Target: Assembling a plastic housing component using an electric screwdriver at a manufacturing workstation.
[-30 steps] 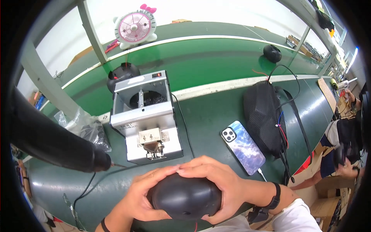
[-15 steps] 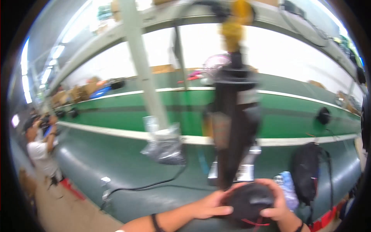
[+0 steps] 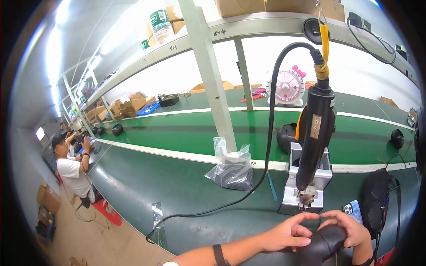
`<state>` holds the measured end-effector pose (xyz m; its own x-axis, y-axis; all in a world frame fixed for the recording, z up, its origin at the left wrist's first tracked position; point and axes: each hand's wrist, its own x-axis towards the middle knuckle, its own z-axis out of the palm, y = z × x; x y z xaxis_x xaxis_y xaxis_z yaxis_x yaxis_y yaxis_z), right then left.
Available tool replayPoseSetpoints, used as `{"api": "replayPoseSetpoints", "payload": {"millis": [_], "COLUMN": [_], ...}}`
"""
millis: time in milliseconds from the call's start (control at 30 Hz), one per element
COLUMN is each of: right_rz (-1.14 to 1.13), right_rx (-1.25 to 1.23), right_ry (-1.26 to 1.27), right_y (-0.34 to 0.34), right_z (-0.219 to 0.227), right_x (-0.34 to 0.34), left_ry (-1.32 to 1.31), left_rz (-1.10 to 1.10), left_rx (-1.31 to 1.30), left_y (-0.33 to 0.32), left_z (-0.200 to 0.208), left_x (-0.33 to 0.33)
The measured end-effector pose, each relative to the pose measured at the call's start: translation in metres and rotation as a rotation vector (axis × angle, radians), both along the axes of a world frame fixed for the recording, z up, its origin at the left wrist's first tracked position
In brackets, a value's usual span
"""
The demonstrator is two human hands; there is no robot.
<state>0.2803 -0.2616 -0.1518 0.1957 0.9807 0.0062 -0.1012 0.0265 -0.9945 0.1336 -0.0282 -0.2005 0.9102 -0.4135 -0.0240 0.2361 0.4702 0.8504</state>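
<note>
We hold a smooth black rounded plastic shell (image 3: 326, 243) low over the near edge of the dark green counter (image 3: 128, 177), toward the lower right of the view. Our left hand (image 3: 290, 232) comes in from the lower left, its fingers bent and its thumb against the shell's left side; our right hand (image 3: 350, 228) curls around the upper right side, so the two hands grasp the piece between them, with fingertips nearly meeting above it. A thin red wire (image 3: 336, 258) shows beneath the shell. Just beyond our hands stands a silver metal box-shaped machine (image 3: 288, 198), and in front of it hangs a long black cylindrical power driver (image 3: 316, 119) with a black cable; we cannot tell whether its tip touches the machine. Beside our right hand lies a phone in a blue marbled case (image 3: 353, 211), with a black mesh-fabric bag (image 3: 372, 195) to its right. Left of the machine we see a slim blue stick (image 3: 272, 187) and a clear plastic bag of small dark pieces (image 3: 233, 175). Behind the counter runs a bright green belt (image 3: 186, 127), and farther back stands a pink-and-white fan (image 3: 285, 87). At far left, a person in a white shirt (image 3: 71, 170) is at the counter.
</note>
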Motion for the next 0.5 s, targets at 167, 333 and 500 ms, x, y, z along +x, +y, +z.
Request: {"api": "replayPoseSetpoints", "payload": {"millis": [167, 333, 500], "right_rz": [0.123, 0.164, 0.351], "right_rx": [-0.095, -0.164, -0.104], "right_ry": [-0.145, -0.308, -0.974], "right_y": [0.014, 0.026, 0.031], "right_z": [0.026, 0.069, 0.096], "right_x": [-0.021, -0.033, -0.040], "left_ry": [-0.017, -0.083, -0.256], "left_rz": [-0.061, -0.133, -0.190], "left_rx": [0.009, -0.070, -0.112], "left_y": [-0.003, 0.001, -0.010], "left_z": [-0.007, -0.003, -0.014], "left_x": [-0.002, -0.002, 0.000]}}
